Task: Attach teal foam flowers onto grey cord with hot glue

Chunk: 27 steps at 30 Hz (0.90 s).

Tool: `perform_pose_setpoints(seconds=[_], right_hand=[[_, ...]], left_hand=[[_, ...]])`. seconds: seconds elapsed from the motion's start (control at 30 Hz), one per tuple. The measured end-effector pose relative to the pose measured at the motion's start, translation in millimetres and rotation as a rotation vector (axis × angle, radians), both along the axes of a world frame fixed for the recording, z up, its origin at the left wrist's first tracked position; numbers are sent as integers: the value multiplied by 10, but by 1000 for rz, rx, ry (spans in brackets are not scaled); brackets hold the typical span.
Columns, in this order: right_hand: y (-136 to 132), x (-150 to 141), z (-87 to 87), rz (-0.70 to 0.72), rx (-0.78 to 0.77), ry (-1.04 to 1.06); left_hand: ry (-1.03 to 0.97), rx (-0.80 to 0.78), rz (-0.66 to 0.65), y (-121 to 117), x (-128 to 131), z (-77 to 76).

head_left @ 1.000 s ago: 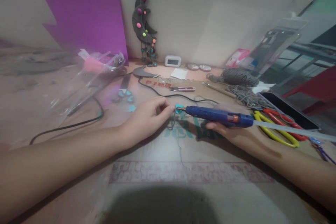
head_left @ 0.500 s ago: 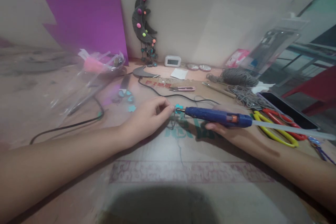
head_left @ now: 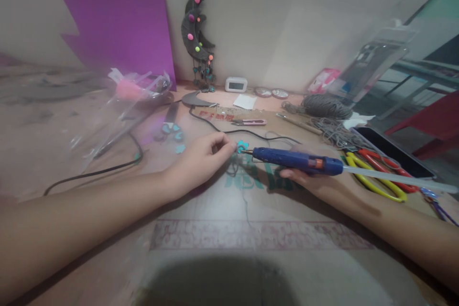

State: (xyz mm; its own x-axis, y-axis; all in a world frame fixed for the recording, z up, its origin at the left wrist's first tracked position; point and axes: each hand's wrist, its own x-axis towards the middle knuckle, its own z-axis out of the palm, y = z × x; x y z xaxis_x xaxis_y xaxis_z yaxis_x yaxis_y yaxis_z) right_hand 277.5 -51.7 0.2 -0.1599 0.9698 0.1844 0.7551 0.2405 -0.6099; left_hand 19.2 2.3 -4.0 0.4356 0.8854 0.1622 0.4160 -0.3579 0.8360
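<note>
Between the thumb and fingertips of my left hand is a small turquoise cut-out piece with grey yarn at it. My right hand is wrapped round a blue hot glue gun, its metal nozzle pointing left. The nozzle tip is at the turquoise piece; whether they touch I cannot tell. A long clear glue stick sticks out of the gun's back end. Several more turquoise cut-outs lie left of my left hand. Below my fingertips a thin grey strand trails over the cardboard.
Yellow-handled scissors, red-handled scissors and a black phone-like slab lie at right. Behind are grey yarn, pink thread snips, a white clock and a moon hanging. A black cord crosses the left side.
The glue gun's nozzle has drawn back very slightly from the turquoise piece, which shows more fully now. My left hand has barely moved.
</note>
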Motion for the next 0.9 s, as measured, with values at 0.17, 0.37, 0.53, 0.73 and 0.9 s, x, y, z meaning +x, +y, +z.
perform_pose_setpoints(seconds=[0.17, 0.37, 0.53, 0.73, 0.9], right_hand=[[6, -14, 11, -25, 21, -10], [-20, -11, 31, -45, 39, -30], [-47, -16, 59, -70, 89, -79], [-79, 7, 116, 32, 219, -53], [-118, 25, 246, 94, 236, 164]], left_hand=[[-11, -14, 23, 4, 3, 6], [-15, -28, 23, 13, -9, -22], [-15, -48, 26, 9, -3, -6], [-32, -23, 16, 29, -8, -17], [-65, -46, 9, 36, -12, -34]])
